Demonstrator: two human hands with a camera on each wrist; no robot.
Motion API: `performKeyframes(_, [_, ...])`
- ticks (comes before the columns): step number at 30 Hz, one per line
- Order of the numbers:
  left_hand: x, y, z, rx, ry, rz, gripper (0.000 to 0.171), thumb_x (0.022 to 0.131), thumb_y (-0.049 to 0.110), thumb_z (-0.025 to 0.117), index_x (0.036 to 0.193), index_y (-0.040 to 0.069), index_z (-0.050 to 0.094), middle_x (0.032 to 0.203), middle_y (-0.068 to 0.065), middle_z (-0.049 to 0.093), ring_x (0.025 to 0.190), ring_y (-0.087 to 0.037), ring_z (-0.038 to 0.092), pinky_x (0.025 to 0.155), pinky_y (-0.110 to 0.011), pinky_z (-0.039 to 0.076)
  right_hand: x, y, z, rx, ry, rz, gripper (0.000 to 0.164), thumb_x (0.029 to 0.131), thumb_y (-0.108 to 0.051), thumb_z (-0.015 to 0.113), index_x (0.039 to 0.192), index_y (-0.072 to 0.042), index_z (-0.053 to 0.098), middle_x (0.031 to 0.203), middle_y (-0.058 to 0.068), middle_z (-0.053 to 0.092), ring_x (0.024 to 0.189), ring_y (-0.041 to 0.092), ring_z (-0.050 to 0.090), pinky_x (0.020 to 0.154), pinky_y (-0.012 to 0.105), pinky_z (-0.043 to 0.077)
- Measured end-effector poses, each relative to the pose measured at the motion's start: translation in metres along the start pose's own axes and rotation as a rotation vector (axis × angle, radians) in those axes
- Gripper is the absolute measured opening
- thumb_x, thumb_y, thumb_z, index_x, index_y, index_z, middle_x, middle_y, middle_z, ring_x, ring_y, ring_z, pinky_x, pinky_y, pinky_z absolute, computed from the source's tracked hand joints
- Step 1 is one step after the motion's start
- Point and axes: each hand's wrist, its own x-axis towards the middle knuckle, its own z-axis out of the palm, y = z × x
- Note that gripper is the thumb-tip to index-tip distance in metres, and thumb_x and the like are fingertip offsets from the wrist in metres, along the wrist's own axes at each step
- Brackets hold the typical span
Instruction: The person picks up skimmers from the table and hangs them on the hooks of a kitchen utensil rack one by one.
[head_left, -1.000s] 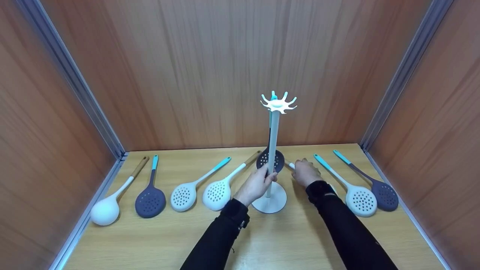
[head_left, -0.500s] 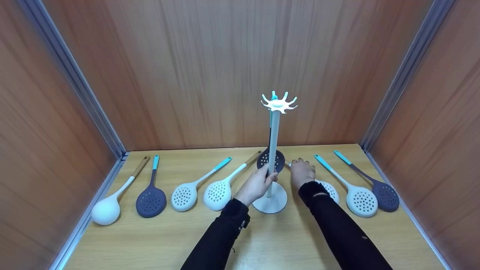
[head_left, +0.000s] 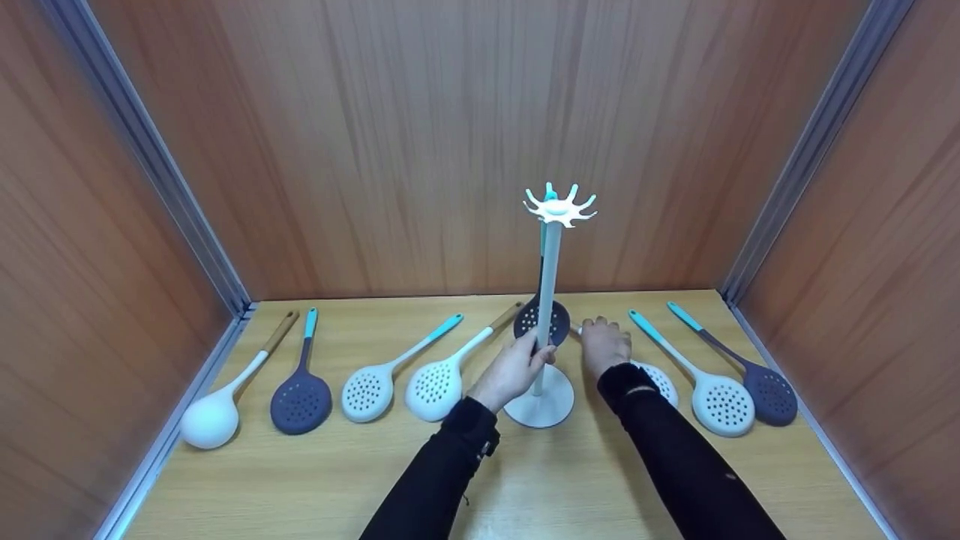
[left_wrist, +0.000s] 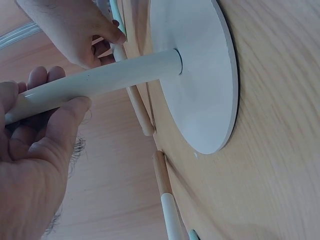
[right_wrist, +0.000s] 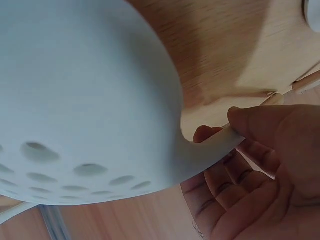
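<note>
In the head view a white utensil stand (head_left: 550, 270) rises from a round base (head_left: 538, 412) and ends in a crown of hooks. My left hand (head_left: 510, 371) grips its pole, thumb and fingers wrapped round it in the left wrist view. A dark skimmer (head_left: 559, 324) with a blue handle hangs behind the pole. Right of the stand, my right hand (head_left: 606, 347) pinches the handle of a white skimmer (head_left: 658, 381). Seen from the right wrist, thumb and fingers close on the handle near the perforated head (right_wrist: 90, 100); its wooden end shows beyond them.
On the left lie a white ladle (head_left: 210, 420), a dark skimmer (head_left: 301, 403) and two white skimmers, one blue-handled (head_left: 367, 394), one wooden-handled (head_left: 435, 390). To the right are a white skimmer (head_left: 723, 403) and a dark one (head_left: 772, 394). Wooden walls enclose the table (head_left: 525, 487).
My right hand has shifted slightly left since a second ago, uncovering more of the white skimmer's head. Over the last half second both hands have barely moved; the left keeps its grip on the pole.
</note>
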Motion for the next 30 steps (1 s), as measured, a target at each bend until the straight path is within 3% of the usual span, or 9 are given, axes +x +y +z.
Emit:
performKeyframes(4, [-0.001, 0.000, 0.000, 0.023, 0.004, 0.014, 0.017, 0.113, 0.036, 0.049, 0.115, 0.022, 0.059, 0.110, -0.002, 0.077, 0.108, -0.013, 0.073, 0.095, -0.039, 0.060, 0.000, 0.001, -0.001, 0.007, 0.025, -0.001, 0.026, 0.102, -0.002, 0.053, 0.125, 0.002, 0.065, 0.116, 0.027, 0.069, 0.102, 0.046, 0.070, 0.077, 0.059, 0.061])
performKeyframes(10, [0.000, 0.000, 0.000, 0.005, -0.001, -0.017, 0.016, 0.113, 0.036, 0.049, 0.114, 0.024, 0.059, 0.108, 0.002, 0.076, 0.108, -0.013, 0.072, 0.098, -0.041, 0.060, 0.001, 0.003, -0.006, -0.013, -0.005, 0.004, 0.028, 0.105, -0.003, 0.052, 0.131, 0.001, 0.063, 0.120, 0.027, 0.068, 0.104, 0.045, 0.069, 0.076, 0.058, 0.062])
performKeyframes(14, [0.000, 0.001, 0.000, 0.000, -0.002, -0.023, 0.015, 0.112, 0.035, 0.050, 0.113, 0.024, 0.060, 0.109, 0.002, 0.076, 0.108, -0.013, 0.072, 0.098, -0.042, 0.060, 0.001, 0.004, -0.008, -0.025, -0.031, 0.009, 0.034, 0.102, -0.003, 0.058, 0.136, 0.001, 0.060, 0.124, 0.027, 0.066, 0.107, 0.045, 0.069, 0.076, 0.057, 0.062])
performKeyframes(20, [-0.001, 0.002, -0.001, -0.026, -0.005, -0.016, 0.015, 0.112, 0.034, 0.050, 0.114, 0.023, 0.060, 0.113, -0.005, 0.077, 0.108, -0.014, 0.072, 0.099, -0.044, 0.060, 0.002, 0.005, -0.012, -0.011, -0.072, 0.023, 0.056, 0.091, -0.003, 0.073, 0.143, 0.000, 0.054, 0.130, 0.028, 0.063, 0.111, 0.047, 0.066, 0.076, 0.058, 0.062])
performKeyframes(23, [-0.001, 0.001, 0.000, -0.025, -0.002, 0.000, 0.015, 0.112, 0.033, 0.051, 0.114, 0.021, 0.060, 0.114, -0.008, 0.078, 0.109, -0.014, 0.072, 0.100, -0.044, 0.060, 0.001, 0.006, -0.015, -0.005, -0.078, 0.026, 0.055, 0.092, -0.003, 0.072, 0.143, 0.000, 0.053, 0.131, 0.028, 0.063, 0.112, 0.047, 0.066, 0.077, 0.059, 0.062])
performKeyframes(30, [-0.001, 0.000, 0.001, 0.010, 0.012, 0.018, 0.016, 0.112, 0.034, 0.051, 0.114, 0.021, 0.060, 0.108, 0.000, 0.077, 0.110, -0.014, 0.074, 0.098, -0.041, 0.061, 0.000, 0.005, -0.018, 0.018, -0.034, 0.022, 0.053, 0.093, -0.002, 0.070, 0.144, -0.001, 0.054, 0.130, 0.028, 0.064, 0.110, 0.048, 0.067, 0.077, 0.060, 0.062])
